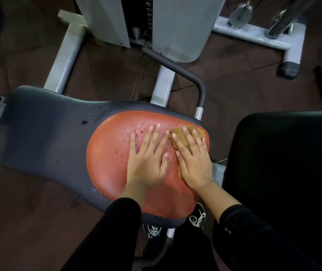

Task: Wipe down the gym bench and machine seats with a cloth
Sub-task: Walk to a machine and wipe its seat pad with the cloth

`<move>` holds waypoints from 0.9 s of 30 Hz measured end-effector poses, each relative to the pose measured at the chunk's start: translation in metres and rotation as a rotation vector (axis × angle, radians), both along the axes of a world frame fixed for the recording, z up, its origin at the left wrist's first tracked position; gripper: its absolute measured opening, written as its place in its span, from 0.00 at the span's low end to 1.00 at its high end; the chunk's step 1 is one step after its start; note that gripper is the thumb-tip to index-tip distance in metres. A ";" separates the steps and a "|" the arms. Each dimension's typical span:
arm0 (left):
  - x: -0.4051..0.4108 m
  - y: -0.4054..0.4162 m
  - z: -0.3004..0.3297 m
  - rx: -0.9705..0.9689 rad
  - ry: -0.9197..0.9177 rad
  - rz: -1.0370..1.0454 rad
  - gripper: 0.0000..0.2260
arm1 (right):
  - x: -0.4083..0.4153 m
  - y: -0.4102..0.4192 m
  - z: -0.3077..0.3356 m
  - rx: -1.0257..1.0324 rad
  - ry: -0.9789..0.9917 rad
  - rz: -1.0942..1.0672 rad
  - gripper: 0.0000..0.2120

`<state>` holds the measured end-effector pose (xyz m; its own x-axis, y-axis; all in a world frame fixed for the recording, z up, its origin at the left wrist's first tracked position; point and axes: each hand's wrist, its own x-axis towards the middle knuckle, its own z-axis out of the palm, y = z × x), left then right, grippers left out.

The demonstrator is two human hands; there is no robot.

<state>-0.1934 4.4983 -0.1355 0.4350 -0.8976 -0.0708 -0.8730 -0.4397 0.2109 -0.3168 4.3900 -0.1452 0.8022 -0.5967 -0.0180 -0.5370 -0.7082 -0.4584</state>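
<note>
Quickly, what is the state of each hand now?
Left hand: open, flat on the wet red padded seat, holding nothing.
Right hand: open, pressing the brown folded cloth onto the seat.

Gym: padded red-and-grey machine seat [105, 153] at frame centre, weight stack [148, 18] at top centre, grey steel machine frames [254, 36], dark rubber floor [19, 212].

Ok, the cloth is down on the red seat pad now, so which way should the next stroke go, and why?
Probably sweep the right hand, pressing flat on the brown cloth near the pad's far right edge, leftward across the red seat pad. Water droplets still bead left of and beyond the left hand, which lies flat on the pad and would likely need to lift clear first.
</note>
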 end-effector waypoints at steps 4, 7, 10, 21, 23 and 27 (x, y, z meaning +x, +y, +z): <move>-0.001 -0.001 0.001 0.038 0.000 0.022 0.27 | 0.018 -0.020 0.000 -0.016 -0.032 0.047 0.21; -0.001 -0.001 0.000 0.060 -0.009 0.022 0.28 | 0.031 -0.039 -0.004 -0.004 -0.084 0.027 0.20; 0.000 -0.001 0.001 0.063 -0.005 0.018 0.28 | 0.026 -0.049 -0.007 0.016 -0.098 -0.057 0.19; -0.001 -0.001 -0.001 0.023 -0.016 0.022 0.28 | -0.002 0.025 -0.006 0.036 -0.026 -0.227 0.22; -0.001 -0.002 -0.003 0.016 -0.009 0.026 0.27 | 0.014 0.016 -0.004 0.026 -0.011 -0.122 0.22; -0.001 -0.001 -0.002 0.035 -0.006 0.025 0.28 | 0.044 -0.026 -0.002 0.025 -0.001 0.026 0.23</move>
<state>-0.1944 4.4973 -0.1379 0.4577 -0.8836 -0.0991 -0.8630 -0.4683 0.1896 -0.2728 4.3641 -0.1473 0.8173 -0.5753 -0.0323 -0.5185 -0.7099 -0.4767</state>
